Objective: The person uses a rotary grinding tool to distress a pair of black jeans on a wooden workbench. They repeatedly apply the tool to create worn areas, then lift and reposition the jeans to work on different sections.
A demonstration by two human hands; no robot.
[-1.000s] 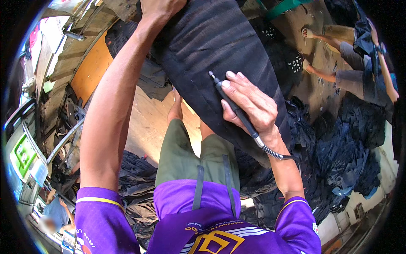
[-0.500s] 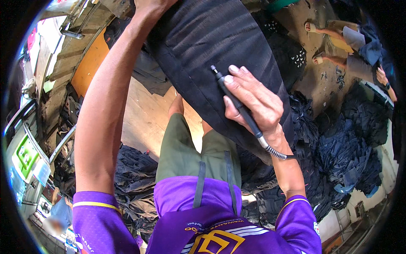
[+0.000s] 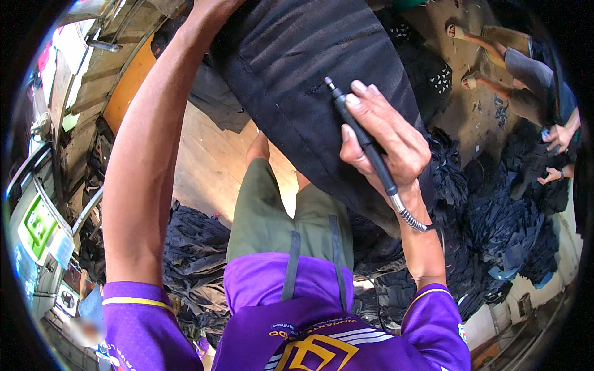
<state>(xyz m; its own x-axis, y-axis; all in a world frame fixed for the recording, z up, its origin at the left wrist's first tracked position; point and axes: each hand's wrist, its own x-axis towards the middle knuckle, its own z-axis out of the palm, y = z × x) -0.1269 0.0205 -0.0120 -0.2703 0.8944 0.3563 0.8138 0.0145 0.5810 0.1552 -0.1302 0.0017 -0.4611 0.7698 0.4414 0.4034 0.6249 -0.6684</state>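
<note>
In my right hand [image 3: 393, 139] is a black pen-shaped power tool [image 3: 365, 142] with a slim metal tip and a coiled spring sleeve where its cord leaves. My fingers are closed round its barrel, and the tip points up and left over dark, creased denim-like cloth [image 3: 309, 93]. I cannot tell whether the tip touches it. This cloth looks like a broad garment leg, smoothly spread out, with a seam along its left side. At the top edge, my left hand [image 3: 216, 6] reaches to the cloth's upper left; its fingers are out of sight.
Heaps of dark cloth [image 3: 507, 216] lie to the right, with another pile [image 3: 195, 241] left of my legs. A co-worker's hand [image 3: 560, 137] and sandalled feet show at the upper right. Along the left stands a curved wooden wall [image 3: 102, 93] with an orange panel.
My right hand has shifted right and slightly up with the power tool, away from the cloth's left seam. The co-worker's hands have come further into view.
</note>
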